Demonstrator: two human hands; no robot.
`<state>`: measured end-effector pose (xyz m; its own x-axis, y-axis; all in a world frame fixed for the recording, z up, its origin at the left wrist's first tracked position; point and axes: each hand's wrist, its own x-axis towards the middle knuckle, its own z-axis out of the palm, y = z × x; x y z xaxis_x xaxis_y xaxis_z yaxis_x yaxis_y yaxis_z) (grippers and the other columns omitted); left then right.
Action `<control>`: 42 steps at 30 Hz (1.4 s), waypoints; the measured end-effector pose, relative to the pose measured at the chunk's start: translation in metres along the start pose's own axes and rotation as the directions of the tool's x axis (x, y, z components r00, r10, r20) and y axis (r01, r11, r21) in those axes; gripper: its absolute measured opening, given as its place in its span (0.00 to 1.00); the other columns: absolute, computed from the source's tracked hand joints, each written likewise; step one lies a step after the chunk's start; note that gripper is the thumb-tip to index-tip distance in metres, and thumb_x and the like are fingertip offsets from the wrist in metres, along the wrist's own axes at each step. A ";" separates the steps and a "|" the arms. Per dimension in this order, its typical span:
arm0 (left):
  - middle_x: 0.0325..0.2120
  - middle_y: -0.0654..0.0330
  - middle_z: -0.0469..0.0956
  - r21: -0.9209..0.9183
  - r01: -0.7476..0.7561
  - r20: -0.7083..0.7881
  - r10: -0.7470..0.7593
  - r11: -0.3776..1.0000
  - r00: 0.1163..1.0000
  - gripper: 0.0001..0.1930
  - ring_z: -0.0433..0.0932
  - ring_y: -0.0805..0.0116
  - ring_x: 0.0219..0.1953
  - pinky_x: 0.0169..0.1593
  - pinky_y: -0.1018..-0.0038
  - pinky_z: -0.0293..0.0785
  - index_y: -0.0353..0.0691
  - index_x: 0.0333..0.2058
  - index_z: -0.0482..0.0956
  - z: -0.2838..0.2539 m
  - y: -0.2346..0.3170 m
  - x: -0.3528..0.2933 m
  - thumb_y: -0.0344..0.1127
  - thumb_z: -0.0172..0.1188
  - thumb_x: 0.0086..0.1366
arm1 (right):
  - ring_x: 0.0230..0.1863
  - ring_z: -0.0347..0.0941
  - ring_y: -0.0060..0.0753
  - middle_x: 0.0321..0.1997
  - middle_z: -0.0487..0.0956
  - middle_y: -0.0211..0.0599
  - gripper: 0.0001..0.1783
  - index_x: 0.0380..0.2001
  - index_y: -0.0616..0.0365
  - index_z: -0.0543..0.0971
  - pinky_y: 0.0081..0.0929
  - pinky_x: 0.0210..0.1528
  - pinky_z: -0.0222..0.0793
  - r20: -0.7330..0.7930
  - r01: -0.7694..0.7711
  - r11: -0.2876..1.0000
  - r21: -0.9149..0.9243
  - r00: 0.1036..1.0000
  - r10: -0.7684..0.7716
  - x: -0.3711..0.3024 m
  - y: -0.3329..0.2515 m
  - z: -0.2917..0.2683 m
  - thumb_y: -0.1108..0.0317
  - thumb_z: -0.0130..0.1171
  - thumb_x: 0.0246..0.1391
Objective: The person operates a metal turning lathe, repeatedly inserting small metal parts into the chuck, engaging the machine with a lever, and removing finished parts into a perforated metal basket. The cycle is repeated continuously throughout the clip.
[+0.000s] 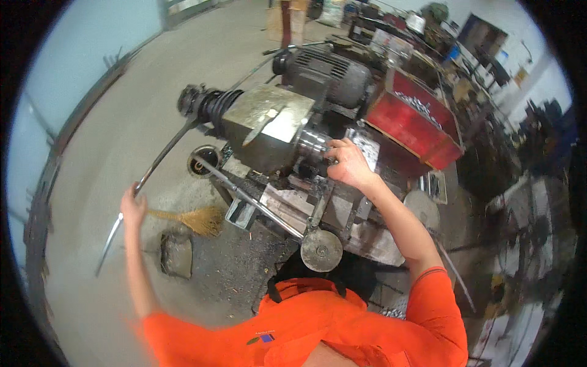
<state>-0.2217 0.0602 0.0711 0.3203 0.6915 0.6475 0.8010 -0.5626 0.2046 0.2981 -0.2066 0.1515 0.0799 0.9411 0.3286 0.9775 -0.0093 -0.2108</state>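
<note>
A small lathe (pixel 244 137) with a grey headstock stands in front of me. My left hand (pixel 133 205) is wrapped round a long metal lever (pixel 164 153), which runs up to the spindle's far-left end. At the shiny chuck (pixel 313 144) on the headstock's right side, my right hand (pixel 350 163) is closed, thumb and fingers bent together. What those fingers hold, if anything, is hidden. A flat metal tool (pixel 263 126) lies on top of the headstock. Below it, a second bar (pixel 244 194) slants toward a round disc (pixel 321 249) close to my body.
Behind the headstock sits a ribbed electric motor (pixel 330 74). A red bin (pixel 406 125) of small metal parts stands to its right. On the floor at left are a straw broom (pixel 205 221) and a dustpan (pixel 176 254). Cluttered machinery lines the right side.
</note>
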 end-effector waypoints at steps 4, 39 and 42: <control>0.27 0.56 0.78 -0.387 0.377 0.211 -0.316 0.842 0.925 0.12 0.75 0.66 0.30 0.36 0.71 0.71 0.33 0.38 0.76 0.096 0.078 -0.057 0.32 0.53 0.56 | 0.43 0.68 0.50 0.44 0.75 0.43 0.19 0.30 0.58 0.79 0.37 0.45 0.69 -0.257 0.073 0.995 0.067 0.965 -0.054 -0.054 -0.001 -0.039 0.68 0.58 0.25; 0.28 0.54 0.76 -0.655 0.707 0.578 -0.426 0.267 0.696 0.15 0.76 0.66 0.18 0.16 0.74 0.73 0.32 0.40 0.71 0.155 0.192 -0.020 0.38 0.52 0.59 | 0.14 0.62 0.21 0.14 0.69 0.26 0.16 0.30 0.63 0.79 0.22 0.17 0.55 0.432 -0.828 -0.274 0.490 -0.042 0.901 -0.541 -0.047 -0.033 0.72 0.50 0.34; 0.25 0.55 0.75 -0.642 0.703 0.576 -0.411 0.308 0.706 0.15 0.75 0.67 0.17 0.16 0.74 0.72 0.31 0.39 0.71 0.142 0.212 -0.014 0.38 0.51 0.59 | 0.08 0.53 0.18 0.09 0.62 0.23 0.15 0.30 0.62 0.78 0.21 0.09 0.44 0.467 -0.688 -0.418 0.593 -0.129 0.875 -0.495 -0.083 -0.027 0.75 0.46 0.37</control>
<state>0.0152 -0.0040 0.0010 0.1879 0.9809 -0.0498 0.1471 0.0220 0.9889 0.1829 -0.6804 0.0308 0.7538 0.0285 -0.6564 -0.5792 -0.4431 -0.6843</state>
